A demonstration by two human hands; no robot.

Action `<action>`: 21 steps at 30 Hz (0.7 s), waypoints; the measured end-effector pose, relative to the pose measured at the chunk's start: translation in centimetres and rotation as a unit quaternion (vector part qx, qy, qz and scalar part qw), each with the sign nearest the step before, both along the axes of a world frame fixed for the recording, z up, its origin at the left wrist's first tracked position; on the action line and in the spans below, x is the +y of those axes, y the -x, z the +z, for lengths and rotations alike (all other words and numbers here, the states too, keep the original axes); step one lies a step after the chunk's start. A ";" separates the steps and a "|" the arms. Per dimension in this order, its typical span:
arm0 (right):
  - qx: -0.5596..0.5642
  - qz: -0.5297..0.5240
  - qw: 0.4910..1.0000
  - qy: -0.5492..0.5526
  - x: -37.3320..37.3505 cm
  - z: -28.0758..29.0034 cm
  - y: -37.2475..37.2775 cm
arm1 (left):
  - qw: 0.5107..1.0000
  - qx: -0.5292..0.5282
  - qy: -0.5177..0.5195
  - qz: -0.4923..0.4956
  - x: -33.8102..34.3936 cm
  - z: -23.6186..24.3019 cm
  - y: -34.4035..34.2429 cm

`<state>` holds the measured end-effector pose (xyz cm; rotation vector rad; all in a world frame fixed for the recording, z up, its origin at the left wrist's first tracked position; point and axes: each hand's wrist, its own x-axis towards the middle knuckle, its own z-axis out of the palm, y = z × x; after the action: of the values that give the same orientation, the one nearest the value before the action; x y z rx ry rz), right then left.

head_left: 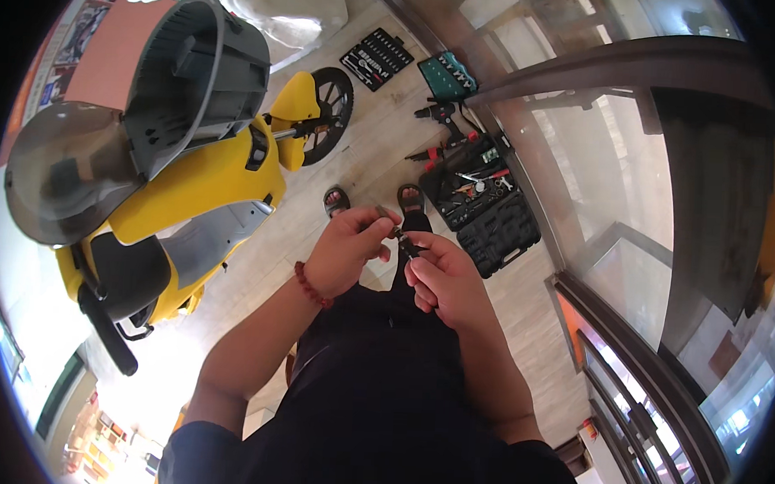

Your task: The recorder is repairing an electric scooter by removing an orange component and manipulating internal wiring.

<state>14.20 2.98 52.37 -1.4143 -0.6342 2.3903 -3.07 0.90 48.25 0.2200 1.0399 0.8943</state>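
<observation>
My left hand (346, 247), with a reddish bead bracelet on its wrist, is closed in front of my body. Its thumb and forefinger pinch a small greyish piece (384, 212). Close beside it, my right hand (446, 279) is closed around a small dark, slim part with a metallic end (406, 243). The fingertips of both hands nearly meet at that metallic end. Whether the two pieces are joined cannot be made out, and their exact kind is too small to tell.
A yellow scooter (191, 184) with a large grey open box (200, 74) stands on the left. Ahead on the floor lie a socket set (376, 58), a green bit case (447, 76), a cordless drill (443, 116) and an open black toolbox (500, 238). Glass doors (598, 182) border the right.
</observation>
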 end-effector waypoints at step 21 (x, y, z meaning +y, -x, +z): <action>-0.275 0.207 0.921 -0.184 8.9 -38.0 -5.6 | 0.960 -0.126 0.190 0.160 6.3 -39.6 -10.5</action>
<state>19.83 11.87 14.41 -1.9201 -1.5696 1.9538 7.44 7.21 8.65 -0.3867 1.0010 0.9611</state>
